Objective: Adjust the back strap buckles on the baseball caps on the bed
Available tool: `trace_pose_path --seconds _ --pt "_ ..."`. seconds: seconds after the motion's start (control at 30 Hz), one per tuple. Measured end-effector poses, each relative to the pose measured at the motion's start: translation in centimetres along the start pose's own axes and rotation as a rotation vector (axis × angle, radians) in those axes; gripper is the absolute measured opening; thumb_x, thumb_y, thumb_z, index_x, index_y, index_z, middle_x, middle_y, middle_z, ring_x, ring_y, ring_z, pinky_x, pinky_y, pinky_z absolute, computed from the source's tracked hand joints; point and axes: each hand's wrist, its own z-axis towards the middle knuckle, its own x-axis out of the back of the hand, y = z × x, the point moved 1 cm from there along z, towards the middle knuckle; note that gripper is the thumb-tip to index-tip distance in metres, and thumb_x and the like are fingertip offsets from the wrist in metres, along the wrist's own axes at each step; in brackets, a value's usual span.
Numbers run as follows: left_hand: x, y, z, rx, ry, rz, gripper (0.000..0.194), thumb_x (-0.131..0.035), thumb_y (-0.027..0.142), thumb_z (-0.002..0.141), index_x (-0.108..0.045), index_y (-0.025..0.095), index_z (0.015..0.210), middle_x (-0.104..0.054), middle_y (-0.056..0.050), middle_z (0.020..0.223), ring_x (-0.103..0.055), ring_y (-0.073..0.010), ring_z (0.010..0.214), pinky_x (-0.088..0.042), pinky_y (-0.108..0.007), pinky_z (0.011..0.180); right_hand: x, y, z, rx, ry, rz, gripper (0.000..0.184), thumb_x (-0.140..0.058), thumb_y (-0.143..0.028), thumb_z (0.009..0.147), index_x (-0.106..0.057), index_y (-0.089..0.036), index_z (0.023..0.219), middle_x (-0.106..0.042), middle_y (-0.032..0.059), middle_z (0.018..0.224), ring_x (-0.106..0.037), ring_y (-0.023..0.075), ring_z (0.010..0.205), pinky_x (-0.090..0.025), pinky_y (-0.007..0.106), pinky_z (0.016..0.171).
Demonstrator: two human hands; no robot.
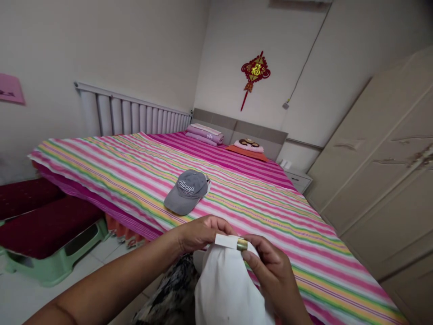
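Observation:
I hold a white cap (226, 284) low in front of me, above the bed's near edge. My left hand (199, 232) is closed on the cap's white back strap (227, 241). My right hand (275, 273) pinches the strap at its small gold buckle (242, 244), fingers curled round the cap's side. A grey baseball cap (186, 191) with white lettering lies on the striped bedspread (257, 198) just beyond my hands.
The bed fills the middle of the room. Folded pink bedding (205, 134) and a pillow (249, 145) lie at the headboard. A beige wardrobe (382, 180) stands right, a radiator (135, 115) and a dark red cushioned green stool (50, 239) left. A nightstand (297, 178) sits beside the bed.

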Motion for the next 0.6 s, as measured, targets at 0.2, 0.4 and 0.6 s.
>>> trace_pose_path --seconds 0.2,0.4,0.6 --pt "-0.6 0.0 0.9 0.005 0.033 0.088 0.019 -0.070 0.026 0.059 -0.065 0.011 0.070 -0.060 -0.001 0.060 -0.051 -0.0073 0.047 -0.037 -0.018 0.045 0.2 -0.6 -0.2 0.170 0.064 -0.254 0.018 -0.052 -0.024 0.078 -0.060 -0.021 0.095 -0.064 0.0045 0.083 -0.060 0.0190 0.076 -0.046 0.025 0.066" --pt "-0.2 0.0 1.2 0.029 0.057 0.079 0.019 -0.071 0.026 0.057 -0.065 0.010 0.065 -0.060 -0.001 0.057 -0.050 -0.0067 0.045 -0.037 -0.018 0.045 0.2 -0.1 0.4 0.279 0.032 -0.369 0.023 -0.051 -0.020 0.079 -0.059 -0.023 0.101 -0.064 0.0053 0.083 -0.059 0.0185 0.074 -0.046 0.025 0.064" --pt "0.5 -0.7 1.3 0.064 0.084 -0.009 0.024 -0.074 0.027 0.051 -0.063 0.009 0.061 -0.058 -0.001 0.054 -0.047 -0.0059 0.042 -0.034 -0.017 0.042 -0.5 0.4 0.9 0.320 0.022 -0.397 0.027 -0.051 -0.019 0.079 -0.059 -0.024 0.104 -0.063 0.0035 0.079 -0.059 0.0169 0.070 -0.045 0.024 0.059"
